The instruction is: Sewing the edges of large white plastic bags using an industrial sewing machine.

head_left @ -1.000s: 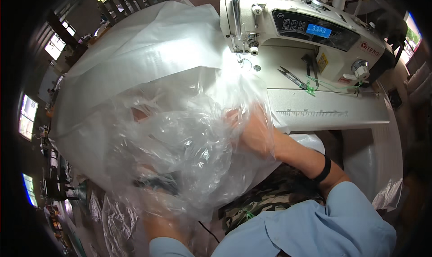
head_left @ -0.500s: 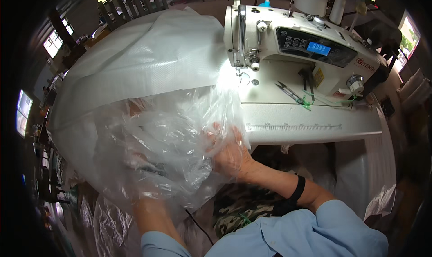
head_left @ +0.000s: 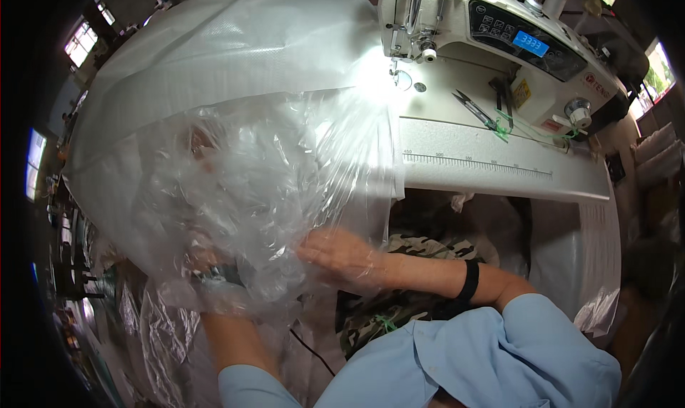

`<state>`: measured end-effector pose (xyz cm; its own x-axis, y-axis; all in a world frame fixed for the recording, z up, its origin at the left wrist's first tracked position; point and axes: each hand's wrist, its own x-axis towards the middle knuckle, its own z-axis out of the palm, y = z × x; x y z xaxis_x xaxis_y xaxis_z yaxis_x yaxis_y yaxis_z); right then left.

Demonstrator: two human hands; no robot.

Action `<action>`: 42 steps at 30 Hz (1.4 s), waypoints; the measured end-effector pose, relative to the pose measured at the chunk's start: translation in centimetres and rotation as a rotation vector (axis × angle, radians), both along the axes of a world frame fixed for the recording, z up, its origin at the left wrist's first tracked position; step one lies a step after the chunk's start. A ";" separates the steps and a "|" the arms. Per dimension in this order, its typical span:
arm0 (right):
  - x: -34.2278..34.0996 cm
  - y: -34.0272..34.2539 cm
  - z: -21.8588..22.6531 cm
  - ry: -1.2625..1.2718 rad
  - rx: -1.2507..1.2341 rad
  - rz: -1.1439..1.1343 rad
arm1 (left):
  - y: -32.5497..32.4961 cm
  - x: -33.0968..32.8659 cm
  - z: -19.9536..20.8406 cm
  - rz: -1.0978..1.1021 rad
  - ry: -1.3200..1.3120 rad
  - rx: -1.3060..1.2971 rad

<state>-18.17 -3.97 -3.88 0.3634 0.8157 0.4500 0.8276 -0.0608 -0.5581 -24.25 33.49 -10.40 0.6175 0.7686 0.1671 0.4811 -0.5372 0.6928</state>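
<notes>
A crumpled sheet of clear plastic film (head_left: 264,172) lies along the edge of a white woven plastic sheet (head_left: 235,58). My right hand (head_left: 339,254) is closed on the film's near right part, drawing it into taut folds below the needle area. My left hand (head_left: 203,151) reaches in under the film; a few fingertips and the wrist show blurrily through it, but its grip is hidden. The white sewing machine (head_left: 492,44) stands at the upper right, its lamp glaring where sheet and film meet the needle.
Thread snips (head_left: 474,109) with a green cord lie on the machine bed. A ruler scale runs along the white table edge (head_left: 499,169). Thread cones (head_left: 556,0) stand behind the machine. More plastic sheeting (head_left: 168,344) hangs at the lower left. A black cable (head_left: 312,351) runs near my lap.
My right hand has moved back toward me and a little left, its spread fingers now closed on the film. Film near the needle is pulled tighter. The view has shifted, placing the machine higher.
</notes>
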 end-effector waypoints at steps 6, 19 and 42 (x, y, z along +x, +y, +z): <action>-0.2 -6.1 -4.3 1.089 0.096 -0.290 | 3.2 8.4 0.3 -0.049 0.022 -0.021; 7.7 -5.3 -13.7 -0.167 -0.072 -0.946 | -4.7 -5.4 2.1 -0.307 -0.531 -0.945; -6.5 -14.0 2.7 1.504 0.419 -0.079 | 11.4 -33.0 12.7 0.506 -0.907 0.085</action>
